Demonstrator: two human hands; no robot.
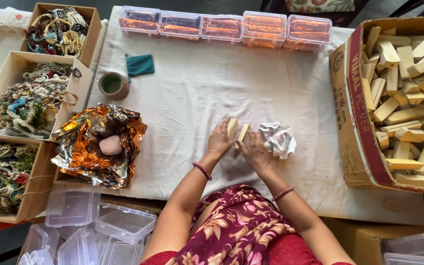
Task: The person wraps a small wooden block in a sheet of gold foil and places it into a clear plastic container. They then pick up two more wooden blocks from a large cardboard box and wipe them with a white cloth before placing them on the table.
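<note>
Hands meet mid-counter: left hand (219, 141) fingers closed around one pale wooden block (232, 128), right hand (254, 151) pinching another wooden block (243, 133), edges touching. Loose grip could drop one onto the crumpled white cloth (278, 139) just right, I reckon.

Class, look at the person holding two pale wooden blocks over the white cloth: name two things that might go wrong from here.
1. The left hand and right hand each pinch a wooden block lightly; one may slip.
2. The crumpled white cloth lies right beside the right hand and might get knocked or snagged.
</note>
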